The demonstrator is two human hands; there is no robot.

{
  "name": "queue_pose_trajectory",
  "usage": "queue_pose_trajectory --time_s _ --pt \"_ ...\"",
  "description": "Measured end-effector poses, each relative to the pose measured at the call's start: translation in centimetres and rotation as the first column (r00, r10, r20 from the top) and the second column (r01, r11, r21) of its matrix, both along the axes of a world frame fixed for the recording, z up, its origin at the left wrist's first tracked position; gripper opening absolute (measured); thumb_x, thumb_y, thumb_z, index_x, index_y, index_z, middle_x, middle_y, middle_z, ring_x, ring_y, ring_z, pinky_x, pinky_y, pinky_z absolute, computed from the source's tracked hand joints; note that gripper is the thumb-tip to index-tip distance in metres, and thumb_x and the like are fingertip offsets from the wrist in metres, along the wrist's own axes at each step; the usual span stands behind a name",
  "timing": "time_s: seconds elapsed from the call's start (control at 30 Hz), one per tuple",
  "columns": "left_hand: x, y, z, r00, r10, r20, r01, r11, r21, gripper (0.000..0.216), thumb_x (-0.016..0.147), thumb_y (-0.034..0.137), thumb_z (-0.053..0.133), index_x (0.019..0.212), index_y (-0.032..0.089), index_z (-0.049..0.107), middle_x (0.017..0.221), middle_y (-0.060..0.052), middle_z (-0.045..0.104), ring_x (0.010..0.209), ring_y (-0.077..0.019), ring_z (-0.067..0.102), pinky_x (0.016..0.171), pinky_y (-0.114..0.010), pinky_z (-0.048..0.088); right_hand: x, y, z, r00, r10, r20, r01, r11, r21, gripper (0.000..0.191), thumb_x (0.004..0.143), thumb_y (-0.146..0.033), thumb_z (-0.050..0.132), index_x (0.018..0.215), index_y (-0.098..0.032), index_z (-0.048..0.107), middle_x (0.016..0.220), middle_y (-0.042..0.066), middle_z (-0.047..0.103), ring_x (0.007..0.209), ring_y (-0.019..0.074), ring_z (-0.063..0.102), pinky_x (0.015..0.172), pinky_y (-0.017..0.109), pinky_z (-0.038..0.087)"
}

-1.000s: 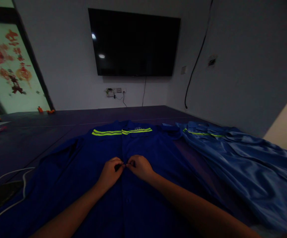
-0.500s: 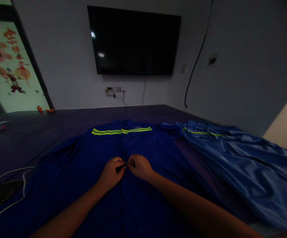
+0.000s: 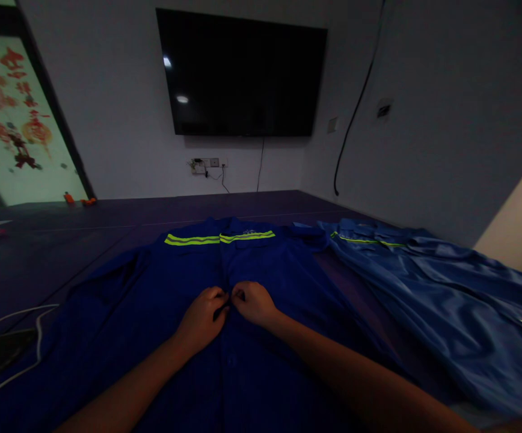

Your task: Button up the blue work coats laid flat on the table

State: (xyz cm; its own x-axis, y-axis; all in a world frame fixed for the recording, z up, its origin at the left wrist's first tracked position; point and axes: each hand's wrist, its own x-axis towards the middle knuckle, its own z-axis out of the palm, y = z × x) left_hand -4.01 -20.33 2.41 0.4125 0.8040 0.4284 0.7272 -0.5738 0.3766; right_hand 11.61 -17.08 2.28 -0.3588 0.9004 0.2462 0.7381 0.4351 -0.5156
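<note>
A dark blue work jacket lies spread front side up before me, with a yellow-green reflective stripe across its chest. My left hand is closed in a pinch at the jacket's front placket, near the middle of the chest. Right beside it, my right hand pinches the other side of the same front edge. The fingertips of both hands almost meet. Whatever small part lies between them, perhaps a button, is hidden. Below the hands the front seam runs straight toward me.
A lighter blue garment with a thin yellow-green stripe lies at the right. A dark phone-like device with a white cable rests at the left. A television hangs on the far wall. Small orange objects lie at the back left.
Both hands stay at the same spot on the placket, with only slight finger movement. The view has shifted a little.
</note>
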Motion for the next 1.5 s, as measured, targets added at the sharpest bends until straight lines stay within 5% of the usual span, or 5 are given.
queue_pose_trajectory --time_s 0.27,0.43,0.8,1.5 --pt "0.1 -0.4 0.4 0.99 0.004 -0.14 0.002 0.999 0.046 0.018 0.079 0.016 0.045 0.083 0.016 0.063 0.089 -0.007 0.058 0.086 -0.0189 0.052 0.078 -0.033 0.044 0.0 -0.3 0.1 0.999 -0.002 -0.049 0.006 0.996 0.087 0.023 0.077 -0.018 0.047 0.095 -0.018 0.06 0.077 0.002 0.063 0.07 0.0122 0.057 0.063 0.02 0.038" --pt "0.1 -0.5 0.4 0.988 0.008 -0.153 -0.001 0.999 0.049 0.016 0.079 0.017 0.046 0.085 0.016 0.062 0.089 -0.007 0.057 0.087 -0.0194 0.052 0.077 -0.033 0.043 0.1 -0.8 0.6 0.99 0.126 0.068 -0.133 0.984 0.119 0.037 0.08 -0.014 0.04 0.111 -0.024 0.056 0.097 0.003 0.062 0.089 0.0142 0.056 0.075 0.022 0.039" --pt "0.0 -0.4 0.3 0.981 -0.001 -0.192 0.01 0.999 0.048 0.021 0.081 0.019 0.044 0.092 0.017 0.061 0.089 -0.007 0.057 0.085 -0.0187 0.05 0.076 -0.032 0.042 0.2 -1.2 1.3 0.974 0.073 0.215 -0.1 0.988 0.118 0.032 0.081 -0.018 0.039 0.101 -0.024 0.062 0.092 0.004 0.063 0.084 0.0157 0.057 0.069 0.024 0.039" --pt "0.3 -0.9 0.3 0.987 -0.002 -0.164 0.021 0.993 0.117 0.021 0.08 0.017 0.043 0.089 0.018 0.061 0.094 -0.006 0.058 0.086 -0.0185 0.053 0.075 -0.032 0.046 0.2 -0.8 0.7 0.98 -0.003 0.199 -0.017 0.995 0.103 0.027 0.076 -0.02 0.044 0.096 -0.022 0.063 0.093 0.003 0.063 0.083 0.015 0.058 0.067 0.023 0.038"
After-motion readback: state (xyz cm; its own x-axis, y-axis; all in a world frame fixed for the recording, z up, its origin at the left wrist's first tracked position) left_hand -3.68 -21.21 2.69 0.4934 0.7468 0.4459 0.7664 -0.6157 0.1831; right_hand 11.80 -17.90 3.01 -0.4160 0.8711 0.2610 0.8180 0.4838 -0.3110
